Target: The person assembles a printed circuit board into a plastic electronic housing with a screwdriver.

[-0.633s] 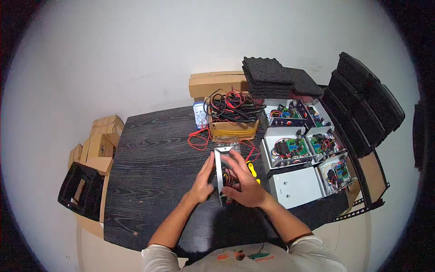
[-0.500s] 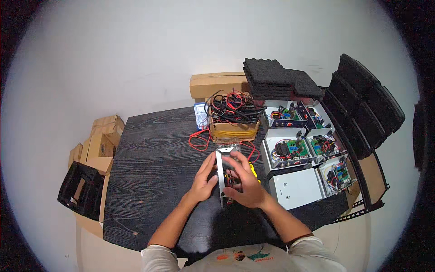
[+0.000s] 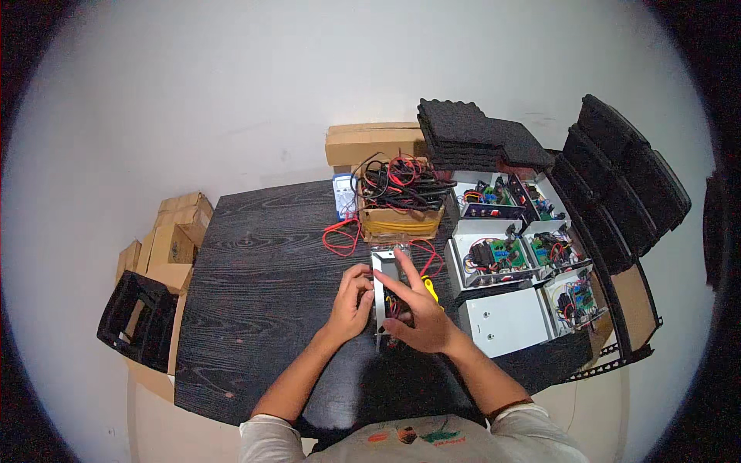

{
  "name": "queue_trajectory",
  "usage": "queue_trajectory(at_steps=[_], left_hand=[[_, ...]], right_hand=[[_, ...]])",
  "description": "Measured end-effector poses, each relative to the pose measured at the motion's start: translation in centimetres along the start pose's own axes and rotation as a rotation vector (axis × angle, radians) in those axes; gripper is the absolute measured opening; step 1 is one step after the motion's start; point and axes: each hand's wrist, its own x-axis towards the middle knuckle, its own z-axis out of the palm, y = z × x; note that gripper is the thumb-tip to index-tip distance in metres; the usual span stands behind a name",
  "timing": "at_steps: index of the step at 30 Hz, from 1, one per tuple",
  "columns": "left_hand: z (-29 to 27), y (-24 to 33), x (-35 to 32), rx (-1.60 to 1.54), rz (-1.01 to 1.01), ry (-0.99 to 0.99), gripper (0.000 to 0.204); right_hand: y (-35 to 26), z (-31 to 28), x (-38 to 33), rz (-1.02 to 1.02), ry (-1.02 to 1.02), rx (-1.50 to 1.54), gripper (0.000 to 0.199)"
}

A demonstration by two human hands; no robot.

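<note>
A narrow white metal case [image 3: 379,294] stands on edge at the near middle of the table, its open side with wires and parts turned right. My left hand [image 3: 350,305] presses its curled fingers against the case's left face. From the other side my right hand [image 3: 426,315] grips the case, its first fingers stretched to the upper edge and its thumb low on the opening. That hand hides much of the inside. Just right of it lies a yellow-handled tool [image 3: 431,289], partly covered.
Open cases with green circuit boards [image 3: 502,253] and a closed white case [image 3: 505,316] fill the right side. Behind are a carton of cables [image 3: 401,220], a multimeter [image 3: 344,197] and black foam [image 3: 455,131]. Black plastic cases [image 3: 617,177] stand far right, cartons [image 3: 174,239] left.
My left fingers have curled and slid down slightly along the case. My right index and middle fingers have straightened and spread over its upper part. The case has barely moved.
</note>
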Motion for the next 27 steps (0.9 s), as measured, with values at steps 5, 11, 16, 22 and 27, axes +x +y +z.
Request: queue_trajectory(at_steps=[5,11,16,22,27], left_hand=[[0.5,-0.1,0.5,0.123,-0.005,0.081,0.008],[0.4,0.1,0.7,0.102,-0.012,0.058,0.013],[0.6,0.0,0.6,0.171,0.053,0.082,0.014],[1.2,0.5,0.9,0.135,-0.028,0.161,0.013],[0.6,0.4,0.7,0.143,0.030,0.054,0.016]], right_hand=[[0.0,0.1,0.0,-0.019,0.004,-0.030,0.077],[0.0,0.1,-0.1,0.017,0.008,-0.035,0.075],[-0.6,0.2,-0.2,0.026,0.012,0.023,0.074],[0.3,0.4,-0.4,-0.017,0.026,-0.051,0.074],[-0.2,0.3,-0.3,0.012,0.009,0.012,0.073]])
